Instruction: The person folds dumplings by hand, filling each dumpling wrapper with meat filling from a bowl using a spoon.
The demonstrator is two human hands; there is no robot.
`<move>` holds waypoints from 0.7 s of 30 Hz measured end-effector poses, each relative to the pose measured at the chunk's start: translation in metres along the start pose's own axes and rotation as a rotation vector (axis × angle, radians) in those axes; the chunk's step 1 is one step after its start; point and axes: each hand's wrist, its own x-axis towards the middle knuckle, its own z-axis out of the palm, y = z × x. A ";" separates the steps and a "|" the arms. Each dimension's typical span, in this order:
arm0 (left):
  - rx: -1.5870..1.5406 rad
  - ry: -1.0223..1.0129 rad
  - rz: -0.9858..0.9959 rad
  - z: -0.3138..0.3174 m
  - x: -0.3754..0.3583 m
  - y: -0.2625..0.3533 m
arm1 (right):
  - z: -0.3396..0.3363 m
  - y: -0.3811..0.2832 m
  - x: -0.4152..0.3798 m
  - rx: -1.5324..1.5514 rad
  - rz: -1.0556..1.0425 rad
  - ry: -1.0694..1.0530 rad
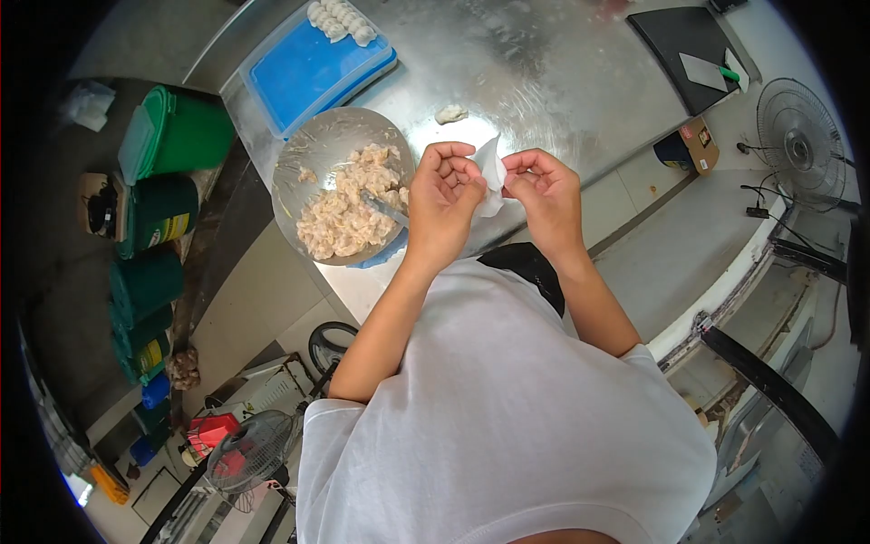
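Note:
A thin white wrapper (pixel 490 178) is held up between my two hands, over the steel table's front edge. My left hand (pixel 444 195) pinches its left side, with the fingers curled. On the right side, my right hand (pixel 546 195) grips it between thumb and fingertips. Just left of my left hand, a round metal bowl (pixel 313 136) holds pale, chunky filling (pixel 349 213) with a metal utensil (pixel 385 208) stuck in it. One small whitish dumpling (pixel 450 114) lies on the table beyond my hands.
A blue tray (pixel 313 72) with several dumplings (pixel 343 20) stands behind the bowl. At the back right lies a black board (pixel 680 50) with a flat blade (pixel 703 72). Green bins (pixel 186 131) line the left; a fan (pixel 797 145) stands far right.

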 end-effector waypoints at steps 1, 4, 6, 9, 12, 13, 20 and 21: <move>0.000 -0.001 -0.023 0.000 0.000 0.001 | 0.000 0.001 0.000 0.006 0.003 0.005; 0.097 0.071 -0.084 0.000 0.002 -0.004 | 0.003 0.008 0.000 -0.002 0.013 -0.009; 0.268 0.056 -0.077 0.000 0.001 -0.005 | 0.006 0.014 -0.002 -0.001 0.007 -0.020; 0.389 0.059 -0.027 -0.005 0.002 -0.015 | 0.009 0.021 -0.005 -0.010 -0.010 -0.013; 0.378 0.055 0.013 -0.010 0.003 -0.020 | 0.008 0.024 -0.005 -0.043 -0.009 0.007; 0.363 0.050 0.022 -0.011 0.003 -0.021 | 0.008 0.024 -0.005 -0.027 -0.012 0.009; 0.621 0.059 0.139 -0.005 0.000 -0.011 | 0.007 0.025 -0.002 0.064 0.013 0.012; 0.642 0.047 0.161 -0.004 0.000 -0.010 | 0.006 0.027 0.000 0.066 0.006 -0.002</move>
